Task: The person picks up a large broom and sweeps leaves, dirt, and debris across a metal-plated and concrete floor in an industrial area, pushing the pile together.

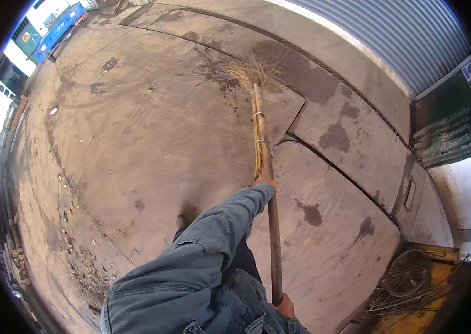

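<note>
A long broom [274, 239] with a wooden handle runs from beside my body out across the concrete. Its straw-coloured twig bristles [251, 72] meet the ground at a dark wet patch [219, 72], and their edges look blurred. Wire bands tie the twig bundle to the pole. My left hand [269, 183] is closed round the middle of the broom, just below the tied part, with the denim-blue sleeve reaching over to it. Lower down, near the handle's end, my right hand [285, 307] grips the pole; part of it is hidden by clothing.
Small scattered debris [88, 267] lies along the left side. A groove [341, 173] cuts the concrete on the right. Corrugated metal wall [386, 33] stands at the far right, a spoked wheel [408, 273] at the lower right. A blue vehicle [60, 30] is at the far left.
</note>
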The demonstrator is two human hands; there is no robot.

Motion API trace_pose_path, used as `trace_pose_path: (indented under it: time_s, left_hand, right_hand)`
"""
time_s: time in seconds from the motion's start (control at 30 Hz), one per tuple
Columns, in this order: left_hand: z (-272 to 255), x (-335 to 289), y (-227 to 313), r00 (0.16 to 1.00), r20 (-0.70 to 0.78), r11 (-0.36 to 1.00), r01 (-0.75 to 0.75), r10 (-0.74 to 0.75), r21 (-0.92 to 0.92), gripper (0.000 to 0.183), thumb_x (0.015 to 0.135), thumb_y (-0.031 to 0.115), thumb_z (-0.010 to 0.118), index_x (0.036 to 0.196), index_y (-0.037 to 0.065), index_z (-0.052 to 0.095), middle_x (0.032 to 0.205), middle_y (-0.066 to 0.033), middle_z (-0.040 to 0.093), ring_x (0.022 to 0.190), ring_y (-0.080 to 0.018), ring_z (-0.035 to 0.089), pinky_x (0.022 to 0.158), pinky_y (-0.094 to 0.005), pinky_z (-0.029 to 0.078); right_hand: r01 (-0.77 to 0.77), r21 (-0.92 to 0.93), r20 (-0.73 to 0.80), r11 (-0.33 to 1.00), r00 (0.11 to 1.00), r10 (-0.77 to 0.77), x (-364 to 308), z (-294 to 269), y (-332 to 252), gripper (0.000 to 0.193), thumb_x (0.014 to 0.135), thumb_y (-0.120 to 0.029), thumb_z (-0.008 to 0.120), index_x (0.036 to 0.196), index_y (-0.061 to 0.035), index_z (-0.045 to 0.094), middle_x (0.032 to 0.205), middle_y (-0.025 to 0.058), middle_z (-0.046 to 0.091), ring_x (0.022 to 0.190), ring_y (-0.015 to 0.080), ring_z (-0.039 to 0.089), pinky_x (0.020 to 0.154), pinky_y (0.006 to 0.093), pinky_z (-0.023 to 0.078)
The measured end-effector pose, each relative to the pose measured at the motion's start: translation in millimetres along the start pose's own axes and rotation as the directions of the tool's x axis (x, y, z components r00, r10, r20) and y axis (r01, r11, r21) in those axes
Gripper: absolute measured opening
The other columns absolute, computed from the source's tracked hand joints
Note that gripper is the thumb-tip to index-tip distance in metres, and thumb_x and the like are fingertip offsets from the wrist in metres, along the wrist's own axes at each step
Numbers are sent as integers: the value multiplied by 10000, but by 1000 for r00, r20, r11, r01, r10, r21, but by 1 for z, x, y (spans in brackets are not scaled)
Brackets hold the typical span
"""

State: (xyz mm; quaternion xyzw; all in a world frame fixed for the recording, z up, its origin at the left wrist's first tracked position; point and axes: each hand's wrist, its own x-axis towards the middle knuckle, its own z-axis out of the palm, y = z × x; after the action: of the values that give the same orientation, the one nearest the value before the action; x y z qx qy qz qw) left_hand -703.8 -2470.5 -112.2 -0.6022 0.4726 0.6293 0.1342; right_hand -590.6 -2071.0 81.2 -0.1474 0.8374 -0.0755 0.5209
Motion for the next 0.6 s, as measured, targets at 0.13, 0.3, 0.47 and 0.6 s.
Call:
trace_pose_path:
  time_s: [0.13,0.3,0.47,0.6]
  left_hand:
    - [-5,57,20,997,54,995,-42,47,-94,191,729,181,600,762,-6,610,628,-77,598,500,-171,569,472,-322,452]
    - [-64,156,-8,991,125,991,-70,55,115,198,728,192,615,742,-4,604,653,-96,603,473,-174,549,463,-314,447]
    - [-177,213,-120,880,0,879,-475,475,-31,207,750,207,564,708,7,597,647,-99,617,495,-186,573,478,-321,458]
    - [-246,150,-120,982,-78,942,-185,170,-282,214,759,207,538,684,16,596,635,-113,620,554,-193,599,501,-327,474]
  right_hand:
    - [3,43,-33,999,999,-2,15,-11,-69,607,582,-373,763,966,17,498,831,160,597,758,274,596,670,370,473]
    - [3,54,20,999,1000,-4,30,-11,-178,527,616,-309,680,925,68,482,767,183,592,731,299,596,645,381,477]
    - [104,-302,206,948,978,-42,55,-3,-230,475,629,-263,641,928,66,475,803,243,587,803,376,592,697,406,479]
    - [164,-473,261,866,964,-40,58,-28,-294,469,639,-238,655,920,83,461,801,276,593,792,404,597,696,426,479]
